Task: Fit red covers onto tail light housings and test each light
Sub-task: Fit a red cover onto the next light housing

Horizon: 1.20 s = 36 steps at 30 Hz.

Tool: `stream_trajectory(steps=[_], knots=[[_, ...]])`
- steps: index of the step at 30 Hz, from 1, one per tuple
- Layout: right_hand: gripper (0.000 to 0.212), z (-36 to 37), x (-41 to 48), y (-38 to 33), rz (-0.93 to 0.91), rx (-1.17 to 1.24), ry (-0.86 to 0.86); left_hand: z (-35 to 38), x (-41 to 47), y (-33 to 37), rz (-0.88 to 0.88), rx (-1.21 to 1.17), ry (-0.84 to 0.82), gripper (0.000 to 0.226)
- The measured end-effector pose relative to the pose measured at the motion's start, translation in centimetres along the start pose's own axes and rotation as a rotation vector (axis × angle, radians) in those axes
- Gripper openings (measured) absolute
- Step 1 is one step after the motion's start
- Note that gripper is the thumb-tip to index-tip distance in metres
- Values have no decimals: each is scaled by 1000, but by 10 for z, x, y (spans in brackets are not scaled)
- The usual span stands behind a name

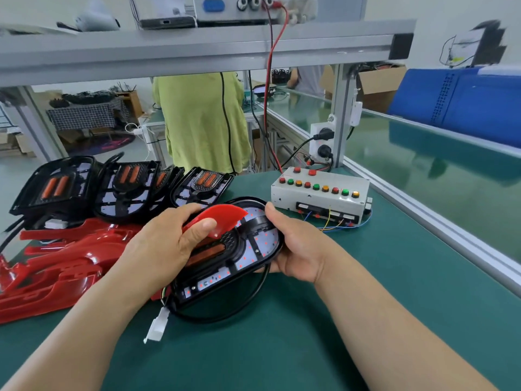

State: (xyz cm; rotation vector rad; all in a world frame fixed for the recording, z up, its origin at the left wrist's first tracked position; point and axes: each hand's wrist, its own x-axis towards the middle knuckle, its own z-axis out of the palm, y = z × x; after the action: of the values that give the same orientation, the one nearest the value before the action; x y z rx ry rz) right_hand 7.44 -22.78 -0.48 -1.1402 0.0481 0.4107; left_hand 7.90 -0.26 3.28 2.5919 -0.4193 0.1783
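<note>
A black tail light housing (253, 249) with white LED boards and orange reflectors is held tilted above the green mat. My right hand (296, 246) grips its right edge, thumb on the top rim. My left hand (169, 238) pinches a small red cover (225, 217) over the housing's upper left part. The housing's black cable (225, 314) loops beneath it and ends in a white connector (158, 325) lying on the mat.
Several uncovered housings (124, 187) lean in a row at the back left. Red covers (56, 266) are piled at the left. A white test box (318, 193) with coloured buttons sits at the back right. A person in a green shirt (200, 122) stands beyond the bench.
</note>
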Motion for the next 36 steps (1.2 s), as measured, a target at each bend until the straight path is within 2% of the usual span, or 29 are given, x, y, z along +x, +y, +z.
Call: stream_trajectory(steps=[2, 5, 8, 11, 13, 15, 20, 22, 27, 33, 36], knots=[[44, 1, 0, 0, -8, 21, 10, 0, -1, 4, 9, 77, 21, 91], [45, 1, 1, 0, -13, 44, 30, 1, -4, 13, 118, 99, 114, 69], [44, 1, 1, -1, -20, 75, 53, 2, -9, 23, 187, -41, 214, 55], [43, 1, 0, -2, -37, 97, 70, 3, -15, 30, 216, -177, 457, 35], [44, 2, 0, -2, -47, 103, 72, 1, -19, 33, 199, -209, 518, 30], [45, 3, -1, -2, -61, 99, 66, -2, -21, 36, 180, -149, 465, 39], [47, 9, -2, -2, -113, 78, 40, -6, -21, 40, 106, 155, 149, 83], [46, 11, -3, -2, -131, 73, 43, -3, -24, 41, 123, 192, 99, 81], [47, 12, -4, -2, -145, 85, 31, -1, -29, 53, 223, 246, 97, 70], [56, 14, -8, -4, -167, 15, 4, 7, -30, 58, 282, 174, 70, 64], [35, 16, -9, -1, -192, 42, 44, 13, -29, 59, 267, 129, 75, 58]])
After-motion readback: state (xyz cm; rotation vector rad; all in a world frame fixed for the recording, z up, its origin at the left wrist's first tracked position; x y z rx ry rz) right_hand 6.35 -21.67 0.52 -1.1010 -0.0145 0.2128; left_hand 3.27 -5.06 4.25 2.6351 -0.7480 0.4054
